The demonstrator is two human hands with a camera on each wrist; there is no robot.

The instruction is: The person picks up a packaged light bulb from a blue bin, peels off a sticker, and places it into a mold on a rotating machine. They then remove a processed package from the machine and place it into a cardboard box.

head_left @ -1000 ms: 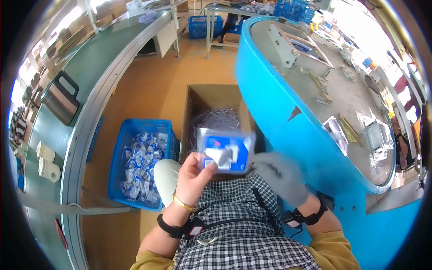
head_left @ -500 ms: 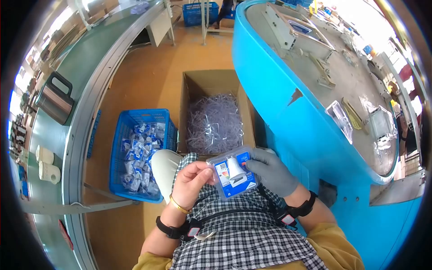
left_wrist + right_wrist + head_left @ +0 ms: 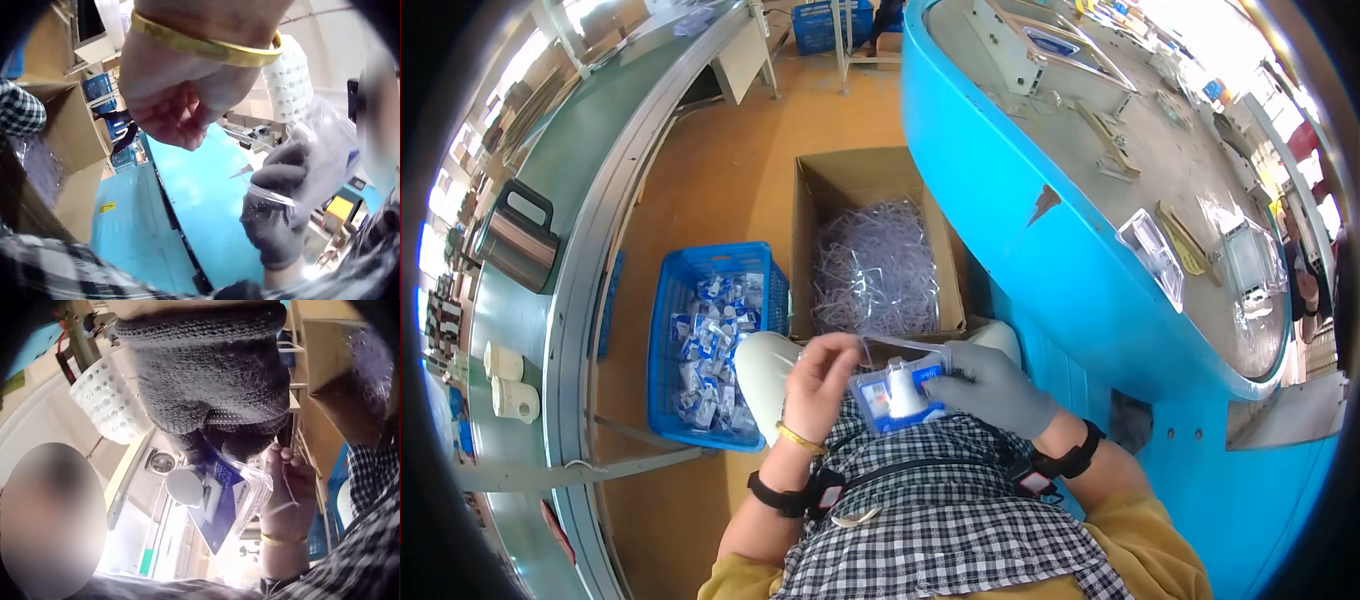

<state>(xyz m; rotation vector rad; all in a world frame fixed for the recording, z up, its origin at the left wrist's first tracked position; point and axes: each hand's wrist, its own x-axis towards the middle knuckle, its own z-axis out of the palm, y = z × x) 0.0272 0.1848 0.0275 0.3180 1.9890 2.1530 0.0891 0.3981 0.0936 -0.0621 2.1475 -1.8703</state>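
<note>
Over the lap, my gloved right hand [image 3: 1000,388] grips a clear plastic blister pack [image 3: 900,395] by its right side. Inside the pack are a blue printed card and a white, cone-like piece. My bare left hand [image 3: 818,382] pinches a thin clear plastic strip [image 3: 905,343] between thumb and fingers. That strip arches along the pack's far edge toward the glove. In the right wrist view the blue card [image 3: 220,506] shows under the grey glove [image 3: 212,387], and the left hand [image 3: 290,506] is close beside it.
A cardboard box [image 3: 800,250] with a heap of clear plastic strips [image 3: 875,265] stands just beyond the knees. To its left is a blue crate [image 3: 776,290] of small blue-and-white packs. A blue-sided machine table [image 3: 1000,180] curves along the right; a green bench [image 3: 615,130] with a kettle [image 3: 522,238] lines the left.
The pack first was in the left hand alone; then the right hand took its right side. Now the pack is lower and tilted, and the left hand has pulled a strip up from its edge.
</note>
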